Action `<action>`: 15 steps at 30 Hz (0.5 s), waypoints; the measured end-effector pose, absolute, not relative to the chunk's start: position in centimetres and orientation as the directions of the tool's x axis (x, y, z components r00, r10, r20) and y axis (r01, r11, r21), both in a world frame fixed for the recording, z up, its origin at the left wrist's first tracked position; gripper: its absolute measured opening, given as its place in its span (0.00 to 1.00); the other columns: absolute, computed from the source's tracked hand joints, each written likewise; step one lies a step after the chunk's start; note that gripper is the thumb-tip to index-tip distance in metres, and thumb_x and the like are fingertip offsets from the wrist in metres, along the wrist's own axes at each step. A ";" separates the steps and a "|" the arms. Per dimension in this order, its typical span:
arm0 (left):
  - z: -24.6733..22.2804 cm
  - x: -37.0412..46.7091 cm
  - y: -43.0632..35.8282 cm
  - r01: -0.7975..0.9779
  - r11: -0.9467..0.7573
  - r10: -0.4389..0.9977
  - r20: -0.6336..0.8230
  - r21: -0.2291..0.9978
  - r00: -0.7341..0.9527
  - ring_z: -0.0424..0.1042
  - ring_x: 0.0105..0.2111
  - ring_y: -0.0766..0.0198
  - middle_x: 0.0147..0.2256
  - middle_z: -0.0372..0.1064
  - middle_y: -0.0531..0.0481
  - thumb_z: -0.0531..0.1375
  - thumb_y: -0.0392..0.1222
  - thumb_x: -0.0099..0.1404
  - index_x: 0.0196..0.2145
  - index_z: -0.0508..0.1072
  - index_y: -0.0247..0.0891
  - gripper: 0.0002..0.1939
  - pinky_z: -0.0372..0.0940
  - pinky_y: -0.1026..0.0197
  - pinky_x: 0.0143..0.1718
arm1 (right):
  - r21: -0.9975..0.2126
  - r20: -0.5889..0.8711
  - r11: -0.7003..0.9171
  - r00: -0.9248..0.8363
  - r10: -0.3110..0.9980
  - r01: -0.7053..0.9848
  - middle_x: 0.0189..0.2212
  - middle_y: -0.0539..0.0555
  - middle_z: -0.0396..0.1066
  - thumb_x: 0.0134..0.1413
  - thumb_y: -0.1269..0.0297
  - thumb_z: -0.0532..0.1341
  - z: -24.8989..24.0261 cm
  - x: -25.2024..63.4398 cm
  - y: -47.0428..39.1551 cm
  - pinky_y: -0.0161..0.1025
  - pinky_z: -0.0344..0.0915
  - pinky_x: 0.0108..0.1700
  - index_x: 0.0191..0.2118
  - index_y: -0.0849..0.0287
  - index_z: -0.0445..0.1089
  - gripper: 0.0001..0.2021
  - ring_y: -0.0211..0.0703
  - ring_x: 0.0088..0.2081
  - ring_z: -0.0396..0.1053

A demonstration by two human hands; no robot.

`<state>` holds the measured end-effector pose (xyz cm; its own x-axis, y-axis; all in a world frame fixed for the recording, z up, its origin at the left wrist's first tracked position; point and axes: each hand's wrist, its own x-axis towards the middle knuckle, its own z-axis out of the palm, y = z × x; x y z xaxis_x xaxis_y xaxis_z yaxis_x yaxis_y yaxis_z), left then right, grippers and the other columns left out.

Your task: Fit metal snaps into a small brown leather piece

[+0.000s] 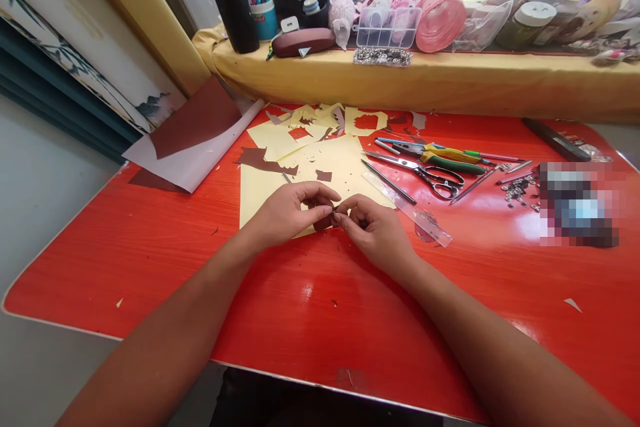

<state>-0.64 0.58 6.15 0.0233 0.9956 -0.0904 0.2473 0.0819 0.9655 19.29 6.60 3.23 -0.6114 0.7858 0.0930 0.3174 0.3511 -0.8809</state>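
Observation:
My left hand (pixel 295 210) and my right hand (pixel 373 230) meet at the fingertips above the near edge of the yellow paper (pixel 257 197). Between them is a small dark brown piece (pixel 323 223), pinched by the fingers of both hands; its exact shape is mostly hidden. Brown scraps (pixel 265 160) lie on the paper behind my left hand, with a smaller brown scrap (pixel 323 175) just beyond my fingers. Right of the paper rest a dark pencil (pixel 389 181) and a clear ruler (pixel 407 208).
Scissors (pixel 425 172) and yellow-green pliers (pixel 443 155) lie at the right on the red table (pixel 310 320). Small metal parts (pixel 520 191) are farther right. A curled brown sheet (pixel 197 117) stands at the left, and a cluttered ledge (pixel 310 83) runs along the back.

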 end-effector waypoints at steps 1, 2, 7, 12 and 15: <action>6.1 -0.7 0.5 0.257 0.077 0.996 -0.088 0.963 0.029 0.78 0.33 0.61 0.32 0.79 0.50 0.65 0.41 0.67 0.46 0.80 0.38 0.10 0.74 0.56 0.41 | -0.881 0.093 0.352 -0.613 0.785 0.317 0.19 0.43 0.60 0.63 0.63 0.62 3.2 19.3 6.6 0.38 0.50 0.29 0.37 0.55 0.73 0.04 0.37 0.23 0.56; 6.1 -0.7 0.5 0.273 0.070 0.996 -0.083 0.959 0.035 0.78 0.33 0.61 0.33 0.79 0.50 0.64 0.41 0.68 0.46 0.80 0.38 0.10 0.74 0.56 0.41 | -0.880 0.092 0.353 -0.616 0.783 0.317 0.19 0.43 0.60 0.63 0.63 0.62 3.2 19.3 6.6 0.38 0.50 0.29 0.37 0.55 0.73 0.04 0.37 0.23 0.56; 6.0 -0.8 0.4 0.374 0.017 0.997 -0.044 0.927 0.062 0.78 0.34 0.61 0.34 0.79 0.50 0.62 0.40 0.69 0.47 0.80 0.40 0.11 0.72 0.57 0.41 | -0.859 0.086 0.380 -0.636 0.767 0.342 0.19 0.43 0.60 0.62 0.63 0.61 3.0 19.4 6.5 0.38 0.49 0.28 0.36 0.54 0.71 0.04 0.37 0.23 0.55; 6.1 -0.8 0.5 0.443 -0.034 0.996 -0.003 0.896 0.084 0.78 0.35 0.61 0.36 0.80 0.50 0.61 0.39 0.70 0.48 0.80 0.41 0.11 0.72 0.58 0.41 | -0.840 0.079 0.397 -0.641 0.764 0.370 0.19 0.43 0.60 0.61 0.64 0.61 3.0 19.4 6.6 0.37 0.49 0.28 0.37 0.54 0.72 0.03 0.38 0.22 0.56; 6.1 -0.9 0.4 0.516 -0.084 0.995 0.041 0.852 0.094 0.78 0.36 0.61 0.38 0.80 0.50 0.60 0.38 0.70 0.48 0.80 0.42 0.12 0.72 0.58 0.42 | -0.832 0.073 0.402 -0.644 0.762 0.381 0.19 0.43 0.61 0.61 0.65 0.61 3.0 19.3 6.7 0.37 0.50 0.29 0.37 0.54 0.72 0.03 0.38 0.23 0.56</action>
